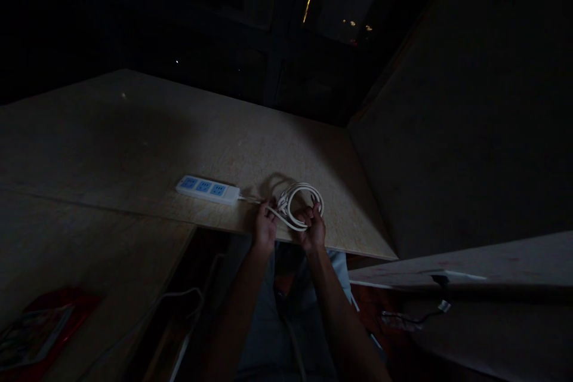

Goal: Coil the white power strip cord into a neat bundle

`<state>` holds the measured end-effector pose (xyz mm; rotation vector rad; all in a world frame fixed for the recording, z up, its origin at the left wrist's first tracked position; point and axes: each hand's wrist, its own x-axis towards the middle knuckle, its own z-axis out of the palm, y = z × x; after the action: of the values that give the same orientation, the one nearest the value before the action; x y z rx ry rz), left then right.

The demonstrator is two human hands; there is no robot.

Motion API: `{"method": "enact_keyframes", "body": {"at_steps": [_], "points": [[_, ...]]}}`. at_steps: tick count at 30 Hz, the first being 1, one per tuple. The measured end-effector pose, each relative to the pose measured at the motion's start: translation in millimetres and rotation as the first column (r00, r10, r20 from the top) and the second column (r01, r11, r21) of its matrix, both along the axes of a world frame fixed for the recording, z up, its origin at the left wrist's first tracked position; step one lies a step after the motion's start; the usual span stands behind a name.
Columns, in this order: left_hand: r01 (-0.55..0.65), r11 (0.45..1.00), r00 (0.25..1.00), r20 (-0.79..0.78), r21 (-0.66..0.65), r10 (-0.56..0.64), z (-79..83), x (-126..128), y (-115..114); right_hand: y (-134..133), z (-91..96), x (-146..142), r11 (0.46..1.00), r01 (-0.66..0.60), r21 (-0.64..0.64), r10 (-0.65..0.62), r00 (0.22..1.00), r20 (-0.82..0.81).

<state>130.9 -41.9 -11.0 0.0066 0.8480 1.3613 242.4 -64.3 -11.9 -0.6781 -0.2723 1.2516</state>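
A white power strip (207,189) with blue sockets lies on a pale wooden board (134,149). Its white cord runs right into a coil (303,194) held just above the board's near edge. My left hand (265,225) is closed on the cord where it enters the coil. My right hand (312,228) is closed round the lower part of the coil. The room is very dark.
A red-edged flat object (40,325) lies at the lower left. Another board (470,268) with a dark strip and a small wire sits at the lower right. A white cable (188,295) hangs under the near edge. Dark windows stand behind.
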Motion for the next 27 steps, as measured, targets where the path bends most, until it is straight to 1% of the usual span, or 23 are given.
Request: {"method": "enact_keyframes", "body": {"at_steps": [2,4,6,8,11,14,16,18,20,23,25,27], "points": [[-0.012,0.999,0.999,0.044,-0.038,0.014,5.5,-11.5,4.5,1.6,3.5,9.4,0.997,-0.047,0.06,0.049,0.998,-0.037],[-0.016,0.999,0.999,0.046,-0.029,0.017,9.2,-22.5,9.6,3.4,6.1,19.3,0.986,-0.137,0.094,0.141,0.989,-0.04],[-0.02,1.0,0.999,0.049,-0.018,0.02,10.2,-31.1,14.5,5.0,8.2,28.6,0.964,-0.255,0.078,0.259,0.965,-0.038],[0.002,0.999,1.0,0.015,-0.037,-0.002,8.5,-36.8,18.1,6.3,9.9,36.0,0.922,-0.387,0.011,0.387,0.921,-0.035],[0.089,0.995,0.99,-0.106,-0.053,-0.094,2.7,-41.9,19.0,9.5,13.3,42.9,0.816,-0.565,-0.124,0.569,0.823,-0.008],[0.216,0.976,0.953,-0.21,-0.032,-0.218,-1.9,-44.7,16.0,18.0,18.9,44.9,0.691,-0.688,-0.221,0.712,0.7,0.046],[0.343,0.939,0.91,-0.242,-0.019,-0.337,-2.4,-44.4,14.4,27.7,24.0,44.2,0.603,-0.749,-0.274,0.791,0.604,0.091],[0.432,0.902,0.868,-0.265,-0.018,-0.421,-1.6,-42.0,14.6,40.0,29.5,42.2,0.52,-0.785,-0.336,0.852,0.502,0.147],[0.439,0.898,0.851,-0.305,-0.036,-0.428,-1.3,-38.6,16.3,53.5,34.8,39.2,0.455,-0.795,-0.401,0.891,0.404,0.208],[0.397,0.915,0.824,-0.412,-0.067,-0.388,-3.2,-35.8,18.5,73.3,41.7,33.8,0.373,-0.805,-0.461,0.924,0.279,0.261],[0.392,0.919,0.8,-0.477,-0.041,-0.363,-5.3,-36.2,17.8,85.3,45.4,31.0,0.308,-0.825,-0.475,0.945,0.205,0.257],[0.389,0.921,0.781,-0.535,0.015,-0.322,-6.6,-37.3,15.0,95.9,48.8,29.6,0.234,-0.841,-0.487,0.963,0.13,0.237]]}}
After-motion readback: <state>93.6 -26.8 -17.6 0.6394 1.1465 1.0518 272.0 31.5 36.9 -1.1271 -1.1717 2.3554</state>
